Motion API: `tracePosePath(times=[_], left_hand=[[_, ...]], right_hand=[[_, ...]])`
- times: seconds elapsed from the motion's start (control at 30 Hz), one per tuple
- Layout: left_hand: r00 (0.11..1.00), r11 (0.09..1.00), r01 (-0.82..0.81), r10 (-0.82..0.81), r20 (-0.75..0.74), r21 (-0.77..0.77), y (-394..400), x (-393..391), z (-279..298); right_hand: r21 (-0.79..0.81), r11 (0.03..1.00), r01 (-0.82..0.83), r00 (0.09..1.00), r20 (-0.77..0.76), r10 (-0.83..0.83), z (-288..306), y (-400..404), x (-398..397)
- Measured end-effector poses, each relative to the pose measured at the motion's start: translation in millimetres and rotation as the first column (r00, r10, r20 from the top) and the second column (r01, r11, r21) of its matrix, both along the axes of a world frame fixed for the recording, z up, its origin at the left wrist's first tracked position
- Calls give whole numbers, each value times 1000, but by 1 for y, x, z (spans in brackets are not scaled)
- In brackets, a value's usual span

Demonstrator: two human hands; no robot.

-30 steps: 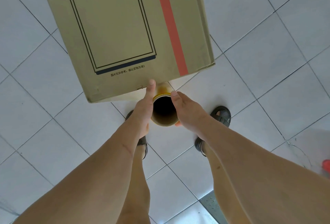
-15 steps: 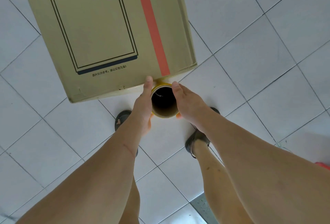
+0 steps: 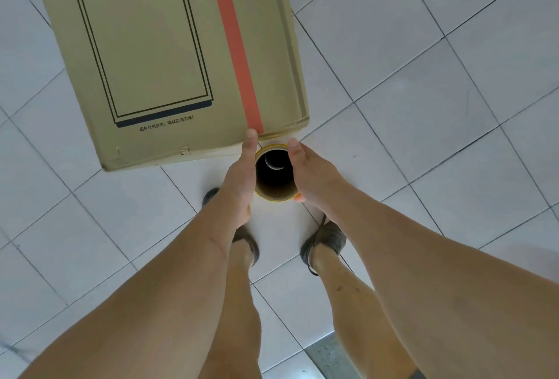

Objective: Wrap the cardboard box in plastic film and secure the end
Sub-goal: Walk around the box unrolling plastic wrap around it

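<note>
Below the head camera, a tall brown cardboard box (image 3: pixel 169 55) with a red stripe stands on the pale tiled floor (image 3: pixel 423 106). Both hands clasp an upright cardboard-cored roll of plastic film (image 3: pixel 274 174) from opposite sides, just beside the box's near edge: the left hand (image 3: pixel 239 176) on its left, thumb tip touching the box, the right hand (image 3: pixel 311 176) on its right. Held vertically like this, the roll can probably pay film out along the box's side; no film is discernible. Small Chinese print sits under a black-framed rectangle, too small to read. Dark sandals (image 3: pixel 328 239) stand below.
</note>
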State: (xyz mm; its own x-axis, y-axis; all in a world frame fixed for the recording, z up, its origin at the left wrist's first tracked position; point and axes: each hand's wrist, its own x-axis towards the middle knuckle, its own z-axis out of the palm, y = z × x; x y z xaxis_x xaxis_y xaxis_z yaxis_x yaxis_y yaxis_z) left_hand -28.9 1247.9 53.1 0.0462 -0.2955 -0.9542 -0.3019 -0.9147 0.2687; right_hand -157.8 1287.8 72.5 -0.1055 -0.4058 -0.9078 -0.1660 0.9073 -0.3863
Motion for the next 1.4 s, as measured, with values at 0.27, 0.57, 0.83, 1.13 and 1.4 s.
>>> tracePosePath(times=[0.27, 0.57, 0.83, 1.13, 1.4], left_hand=[[977, 988, -73, 98, -192, 134, 2, -10, -1], [992, 996, -64, 70, -105, 54, -4, -21, -7], [974, 988, -56, 85, -208, 144, -3, -32, -7], [943, 955, -253, 280, -180, 155, 4, -57, -6], [886, 891, -449, 454, -97, 67, 21, -92, -3]], right_hand=[[92, 993, 71, 997, 0, -71, 2, -1, -13], [134, 987, 87, 994, 49, -95, 0, 0, -18], [154, 987, -40, 999, 0, 40, 10, 0, -35], [81, 959, -273, 962, -4, 274, 3, -7, -66], [63, 935, -350, 935, 89, 344, -1, -18, -104]])
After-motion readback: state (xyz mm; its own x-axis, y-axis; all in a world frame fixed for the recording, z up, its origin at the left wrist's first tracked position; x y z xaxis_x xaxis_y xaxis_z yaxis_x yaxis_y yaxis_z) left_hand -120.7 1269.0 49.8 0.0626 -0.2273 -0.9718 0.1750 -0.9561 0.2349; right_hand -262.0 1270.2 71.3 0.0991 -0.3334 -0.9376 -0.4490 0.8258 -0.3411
